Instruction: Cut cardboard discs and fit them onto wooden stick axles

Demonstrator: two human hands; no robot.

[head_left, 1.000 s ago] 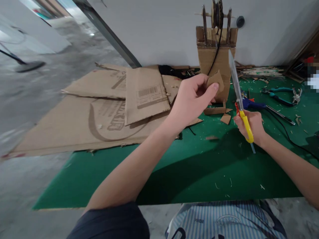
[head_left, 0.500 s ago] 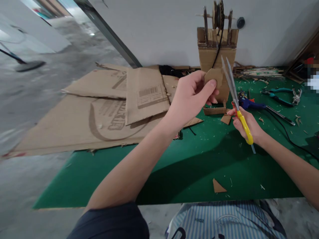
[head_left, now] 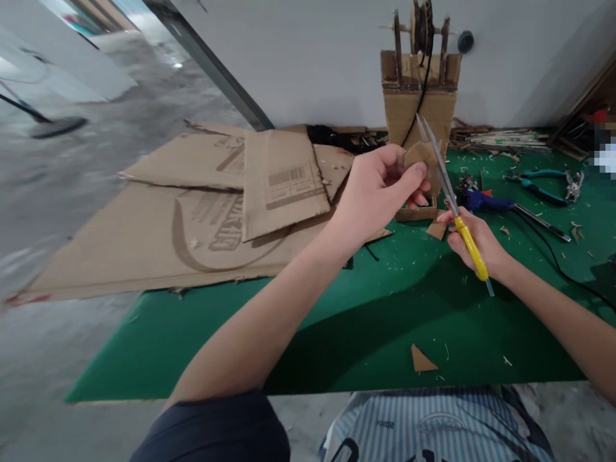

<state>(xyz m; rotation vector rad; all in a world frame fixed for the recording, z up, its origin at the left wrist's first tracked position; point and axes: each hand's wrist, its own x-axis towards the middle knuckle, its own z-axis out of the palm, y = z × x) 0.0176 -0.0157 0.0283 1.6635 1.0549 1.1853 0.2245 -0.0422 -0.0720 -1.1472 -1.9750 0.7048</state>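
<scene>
Between the thumb and fingers of my left hand (head_left: 385, 186) is a small cardboard piece (head_left: 423, 157) with angled corners. My right hand (head_left: 476, 240) grips yellow-handled scissors (head_left: 469, 247), blades pointing up and to the left. The blades are parted and overlap the right edge of the piece; whether they touch the card I cannot tell. Behind both hands stands a tall cardboard structure (head_left: 421, 106) with a spool (head_left: 422, 29) on an axle and a black cord hanging from it. A low cardboard frame (head_left: 416, 213) sits at its foot, partly hidden by my left hand.
Flattened cardboard sheets (head_left: 286, 186) cover the left of the green table (head_left: 366, 346). To the right lie a blue glue gun (head_left: 486, 202), a metal cutter (head_left: 541, 223) and teal-handled pliers (head_left: 539, 183). A triangular scrap (head_left: 423, 359) rests near the front edge. Thin sticks (head_left: 505, 140) lie along the wall.
My left hand has moved slightly right and down with the cardboard piece. The scissors have tilted left, bringing their blades over the piece's edge.
</scene>
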